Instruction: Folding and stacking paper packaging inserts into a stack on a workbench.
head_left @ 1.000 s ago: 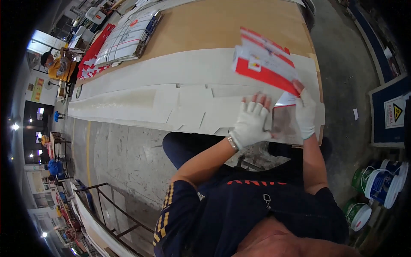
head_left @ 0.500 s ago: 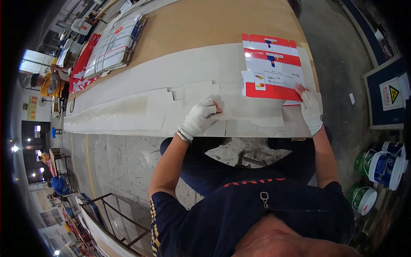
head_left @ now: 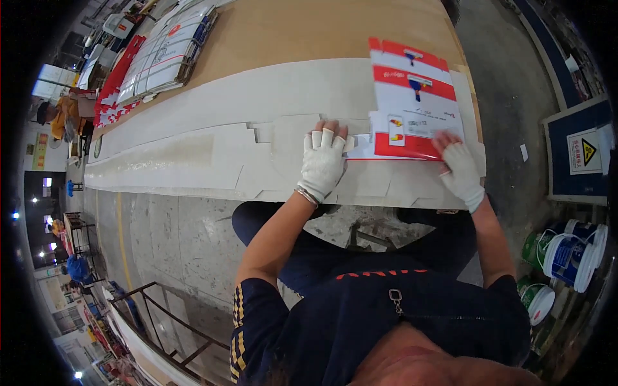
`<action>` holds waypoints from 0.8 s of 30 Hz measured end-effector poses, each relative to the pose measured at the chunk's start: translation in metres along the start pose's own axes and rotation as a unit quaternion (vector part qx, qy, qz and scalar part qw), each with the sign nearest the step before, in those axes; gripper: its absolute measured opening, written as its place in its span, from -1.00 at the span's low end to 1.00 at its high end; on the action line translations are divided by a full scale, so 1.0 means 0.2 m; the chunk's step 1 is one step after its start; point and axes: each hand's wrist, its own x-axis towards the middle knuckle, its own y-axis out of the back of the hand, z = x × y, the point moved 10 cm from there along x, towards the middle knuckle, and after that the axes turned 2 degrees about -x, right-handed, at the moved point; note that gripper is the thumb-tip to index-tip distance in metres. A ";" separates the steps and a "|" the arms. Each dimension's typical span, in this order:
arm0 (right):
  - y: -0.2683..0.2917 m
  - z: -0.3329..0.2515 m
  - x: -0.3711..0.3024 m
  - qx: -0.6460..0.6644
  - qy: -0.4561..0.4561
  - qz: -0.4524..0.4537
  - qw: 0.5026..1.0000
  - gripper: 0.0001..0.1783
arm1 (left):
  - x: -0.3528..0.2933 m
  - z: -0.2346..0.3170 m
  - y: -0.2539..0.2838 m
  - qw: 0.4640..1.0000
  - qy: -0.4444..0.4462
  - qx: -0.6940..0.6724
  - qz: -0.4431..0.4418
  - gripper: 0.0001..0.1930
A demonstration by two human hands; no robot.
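Observation:
A flat carton blank, printed red, white and blue, lies at the right end of the table on plain grey cardboard sheets. My right hand, in a white fingerless glove, is at its lower right corner. Those fingers are blurred and rest over the red edge, with the thumb apart. My left hand, gloved alike, lies flat on the grey cardboard with fingers stretched away from me. Just right of its fingertips, a white strip with a red edge sticks out beside the blank; whether it belongs to another blank I cannot tell.
A strapped stack of flat white cartons lies at the far left of the table, beside red and white pieces. Paint buckets and a blue cabinet with a warning sign stand at right. A co-worker is at far left.
My left hand has moved right and away from me, its curled fingers now stretched flat. The printed blank has shifted slightly right and tilted. The white strip with the red edge now shows.

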 end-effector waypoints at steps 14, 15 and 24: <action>-0.23 -0.33 0.19 0.058 0.091 -0.089 0.990 -0.36 | -0.25 -0.19 0.20 0.977 -0.073 0.088 -0.179 -0.11; -0.23 -0.33 0.20 0.053 0.093 -0.088 0.990 -0.37 | -0.24 -0.16 0.25 0.983 -0.093 0.073 -0.140 -0.23; -0.23 -0.34 0.20 0.073 0.092 -0.084 0.990 -0.38 | -0.25 -0.16 0.25 0.980 -0.087 0.089 -0.155 -0.34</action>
